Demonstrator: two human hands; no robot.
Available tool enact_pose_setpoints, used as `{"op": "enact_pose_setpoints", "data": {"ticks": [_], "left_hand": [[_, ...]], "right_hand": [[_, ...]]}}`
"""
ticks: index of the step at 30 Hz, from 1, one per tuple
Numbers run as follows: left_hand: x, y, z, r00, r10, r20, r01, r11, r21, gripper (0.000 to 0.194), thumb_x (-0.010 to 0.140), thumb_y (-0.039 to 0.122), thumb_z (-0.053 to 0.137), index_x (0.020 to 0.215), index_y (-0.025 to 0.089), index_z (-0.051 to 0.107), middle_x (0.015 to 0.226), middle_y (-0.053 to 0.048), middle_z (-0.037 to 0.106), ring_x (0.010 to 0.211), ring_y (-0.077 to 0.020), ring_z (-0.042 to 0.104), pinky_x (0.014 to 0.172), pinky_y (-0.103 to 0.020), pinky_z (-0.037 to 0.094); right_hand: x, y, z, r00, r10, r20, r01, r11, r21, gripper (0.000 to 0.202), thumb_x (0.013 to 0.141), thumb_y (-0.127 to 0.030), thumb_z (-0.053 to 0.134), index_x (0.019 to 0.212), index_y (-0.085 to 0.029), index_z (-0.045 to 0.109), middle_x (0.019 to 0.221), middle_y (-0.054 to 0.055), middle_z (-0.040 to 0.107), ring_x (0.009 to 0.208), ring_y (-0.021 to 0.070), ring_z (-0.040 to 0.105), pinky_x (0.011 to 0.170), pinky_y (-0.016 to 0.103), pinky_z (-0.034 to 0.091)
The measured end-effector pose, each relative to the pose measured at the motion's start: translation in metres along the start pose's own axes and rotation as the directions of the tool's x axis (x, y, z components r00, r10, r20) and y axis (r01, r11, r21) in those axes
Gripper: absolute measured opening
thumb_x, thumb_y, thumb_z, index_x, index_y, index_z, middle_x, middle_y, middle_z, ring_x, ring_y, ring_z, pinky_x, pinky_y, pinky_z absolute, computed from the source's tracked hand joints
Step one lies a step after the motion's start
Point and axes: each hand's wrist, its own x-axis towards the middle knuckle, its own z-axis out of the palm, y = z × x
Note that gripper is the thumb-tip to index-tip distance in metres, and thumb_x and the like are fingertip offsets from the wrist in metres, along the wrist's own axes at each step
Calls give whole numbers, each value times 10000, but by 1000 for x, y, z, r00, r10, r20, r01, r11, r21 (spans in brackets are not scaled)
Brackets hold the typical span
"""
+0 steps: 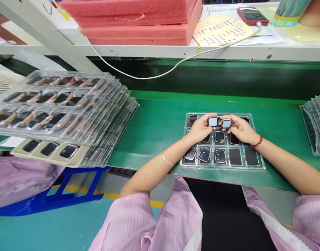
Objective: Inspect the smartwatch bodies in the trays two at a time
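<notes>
Two smartwatch cases with lit, pale screens are held side by side over a clear plastic tray point(222, 167). My left hand point(201, 128) grips the left smartwatch case point(213, 121) between thumb and fingers. In my right hand point(241, 128) is the other smartwatch case point(226, 123), tilted slightly. Below them, the tray's pockets hold several more watch cases, among them a dark one point(219, 137) in the middle row and a lit one point(220, 156) in the front row. Two front-row pockets at the right, such as this pocket point(235, 157), hold no watch. My hands hide part of the back rows.
A tall stack of clear trays point(97, 115) filled with watch cases stands at the left. More clear trays point(315, 125) are at the right edge. Above the green bench point(154, 118), a shelf carries red foam point(139, 31), papers and a phone point(252, 16). A white cable point(149, 77) hangs down.
</notes>
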Motion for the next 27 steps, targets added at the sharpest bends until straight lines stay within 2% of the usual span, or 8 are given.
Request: {"op": "enact_pose_setpoints", "data": {"ticks": [5, 8, 13, 19, 27], "left_hand": [[-1, 2, 2, 1000, 11, -14, -11, 1000, -2, 501, 709, 104, 603, 1207, 154, 584, 1186, -109, 652, 943, -180, 665, 803, -313, 582], [-1, 1, 0, 1000, 20, -7, -20, 1000, -1, 507, 714, 95, 608, 1216, 156, 581, 1152, -96, 662, 932, -167, 660, 803, -296, 576], [-1, -4, -1, 999, 44, 5, -44, 999, -3, 492, 715, 76, 599, 1199, 165, 591, 1225, -95, 630, 955, -164, 652, 800, -286, 577], [-1, -2, 0, 1000, 29, 1, -29, 1000, 4, 498, 719, 71, 579, 1209, 162, 582, 1199, -96, 640, 895, -146, 654, 802, -294, 577], [-4, 4, 0, 1000, 8, -9, -8, 998, 58, 526, 746, 133, 670, 1260, 175, 567, 1127, -88, 670, 936, -172, 666, 837, -293, 546]], "right_hand": [[-1, -2, 1, 1000, 8, -9, -8, 1000, 1, 461, 765, -116, 536, 1210, -211, 603, 1123, 86, 704, 810, 182, 693, 647, 297, 587], [-1, -3, 1, 1000, -16, 13, 16, 1000, 9, 429, 785, -126, 544, 1203, -203, 610, 1115, 91, 710, 813, 181, 699, 668, 304, 603], [0, 1, 0, 999, -28, 21, 27, 1000, 15, 412, 812, -132, 544, 1212, -204, 609, 1125, 88, 707, 825, 181, 708, 711, 320, 615], [-1, 1, 0, 1000, -9, 21, 9, 1000, -4, 404, 817, -148, 550, 1213, -202, 604, 1110, 94, 711, 817, 197, 724, 682, 326, 616], [-1, 1, 1, 999, -29, 23, 28, 999, 28, 419, 789, -138, 581, 1201, -208, 607, 1163, 89, 695, 993, 225, 702, 839, 375, 613]]}}
